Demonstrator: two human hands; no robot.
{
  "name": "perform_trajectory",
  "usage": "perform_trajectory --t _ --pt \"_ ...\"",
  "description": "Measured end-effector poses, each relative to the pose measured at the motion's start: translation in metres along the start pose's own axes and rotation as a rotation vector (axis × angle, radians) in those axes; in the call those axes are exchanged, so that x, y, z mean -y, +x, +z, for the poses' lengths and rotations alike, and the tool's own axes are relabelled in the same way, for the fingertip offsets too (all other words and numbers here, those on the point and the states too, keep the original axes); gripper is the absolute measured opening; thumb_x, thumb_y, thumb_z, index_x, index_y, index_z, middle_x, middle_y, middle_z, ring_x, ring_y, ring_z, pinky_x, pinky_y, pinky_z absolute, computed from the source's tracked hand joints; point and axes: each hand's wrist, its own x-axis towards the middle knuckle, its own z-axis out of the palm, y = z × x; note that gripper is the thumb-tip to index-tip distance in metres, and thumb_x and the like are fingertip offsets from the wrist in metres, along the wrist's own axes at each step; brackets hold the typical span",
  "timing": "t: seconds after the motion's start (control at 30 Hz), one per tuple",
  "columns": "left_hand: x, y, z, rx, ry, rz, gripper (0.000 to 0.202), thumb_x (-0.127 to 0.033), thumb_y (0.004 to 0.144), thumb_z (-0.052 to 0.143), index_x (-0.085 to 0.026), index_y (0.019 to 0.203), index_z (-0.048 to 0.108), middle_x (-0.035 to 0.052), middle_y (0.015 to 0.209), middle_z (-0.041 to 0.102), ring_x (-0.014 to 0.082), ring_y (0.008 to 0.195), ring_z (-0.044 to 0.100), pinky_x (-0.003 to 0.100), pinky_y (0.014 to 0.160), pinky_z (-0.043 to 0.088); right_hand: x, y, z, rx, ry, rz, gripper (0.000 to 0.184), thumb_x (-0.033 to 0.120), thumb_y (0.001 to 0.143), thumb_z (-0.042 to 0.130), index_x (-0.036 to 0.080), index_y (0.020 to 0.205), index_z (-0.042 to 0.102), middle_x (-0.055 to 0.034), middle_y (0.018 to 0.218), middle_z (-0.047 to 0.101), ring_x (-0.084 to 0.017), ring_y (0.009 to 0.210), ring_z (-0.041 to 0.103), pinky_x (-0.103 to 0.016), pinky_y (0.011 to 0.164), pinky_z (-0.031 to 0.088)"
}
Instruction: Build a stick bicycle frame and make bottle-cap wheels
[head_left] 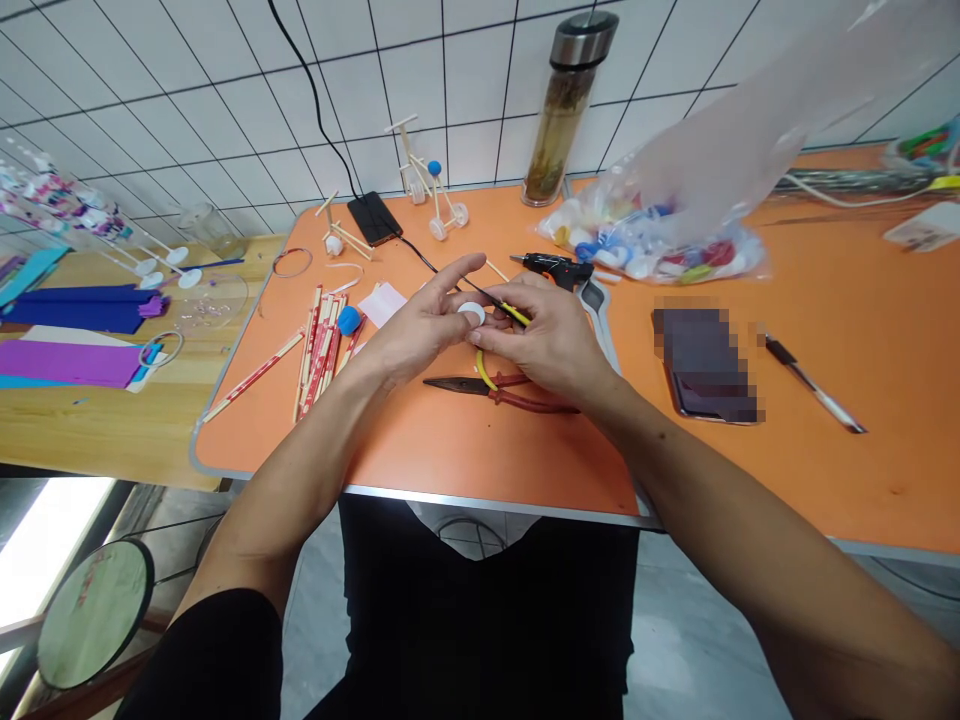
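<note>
My left hand pinches a small white bottle cap between thumb and fingers, with the forefinger stretched out above it. My right hand is closed on a thin tool with a yellow and black handle, and its dark tip points at the cap. Both hands hover over the orange table. Red-handled pliers lie on the table just under my hands.
Several red-printed chopsticks and a blue cap lie to the left. A black glue gun, a bag of bottle caps, a glass bottle, a stick model with cap wheels, two phones and a pen surround them.
</note>
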Motion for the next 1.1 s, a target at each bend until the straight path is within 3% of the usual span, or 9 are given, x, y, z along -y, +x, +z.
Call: perform_trajectory --t 0.17,0.33,0.5,0.6,0.7,0.8,1.1 --pt "-0.005 0.001 -0.005 0.04 -0.077 -0.054 0.045 -0.026 0.086 0.096 -0.021 0.127 0.078 0.0099 0.12 0.087 0.0229 0.114 0.086 0.032 0.098 0.066 -0.001 0.002 0.001 -0.143 0.078 0.003 0.034 0.046 0.092 0.087 0.027 0.121 0.087 -0.0062 0.106 0.077 -0.026 0.098 0.071 -0.043 0.091 0.059" --pt "-0.001 0.004 -0.011 0.08 -0.123 -0.006 0.042 -0.025 0.086 0.098 -0.02 0.125 0.083 0.0102 0.124 0.088 0.024 0.123 0.084 0.03 0.099 0.068 0.002 0.0 0.003 -0.225 0.085 -0.014 0.032 0.036 0.089 0.086 0.027 0.119 0.089 -0.005 0.102 0.077 -0.026 0.098 0.071 -0.043 0.092 0.06" --pt "0.004 0.006 -0.011 0.009 -0.154 0.018 0.04 -0.02 0.084 0.099 -0.021 0.121 0.084 0.0072 0.121 0.088 0.0207 0.118 0.085 0.026 0.099 0.067 0.001 -0.002 0.008 -0.199 0.072 0.032 0.036 0.041 0.092 0.084 0.027 0.125 0.088 -0.0059 0.108 0.08 -0.028 0.103 0.073 -0.045 0.098 0.061" --pt "0.0 0.007 -0.008 -0.075 -0.142 0.011 0.035 -0.019 0.088 0.095 -0.022 0.12 0.083 0.0054 0.113 0.088 0.0183 0.111 0.086 0.025 0.098 0.067 0.002 -0.002 0.005 -0.163 0.051 0.02 0.048 0.053 0.097 0.082 0.029 0.139 0.083 -0.0086 0.126 0.082 -0.031 0.114 0.074 -0.049 0.105 0.061" --pt "-0.008 0.007 -0.008 -0.156 -0.131 0.007 0.028 -0.02 0.094 0.09 -0.021 0.121 0.082 0.0047 0.104 0.087 0.0136 0.096 0.085 0.022 0.094 0.067 0.006 -0.004 -0.002 -0.151 0.002 -0.046 0.051 0.059 0.11 0.065 0.033 0.154 0.074 -0.0092 0.148 0.077 -0.033 0.129 0.072 -0.052 0.113 0.059" --pt "-0.015 0.006 -0.009 -0.18 -0.114 0.022 0.033 -0.02 0.095 0.089 -0.022 0.127 0.082 0.0047 0.106 0.086 0.0106 0.087 0.083 0.019 0.087 0.066 0.01 -0.008 -0.009 -0.145 -0.097 -0.078 0.049 0.054 0.117 0.051 0.033 0.156 0.073 -0.0103 0.139 0.08 -0.033 0.127 0.073 -0.052 0.112 0.058" --pt "-0.015 0.005 -0.01 -0.196 -0.022 0.075 0.033 -0.022 0.092 0.092 -0.023 0.124 0.082 0.0062 0.121 0.086 0.0094 0.09 0.082 0.018 0.087 0.065 0.011 -0.012 -0.012 -0.172 -0.181 -0.065 0.044 0.045 0.114 0.052 0.028 0.147 0.076 -0.012 0.137 0.082 -0.036 0.124 0.074 -0.051 0.104 0.058"
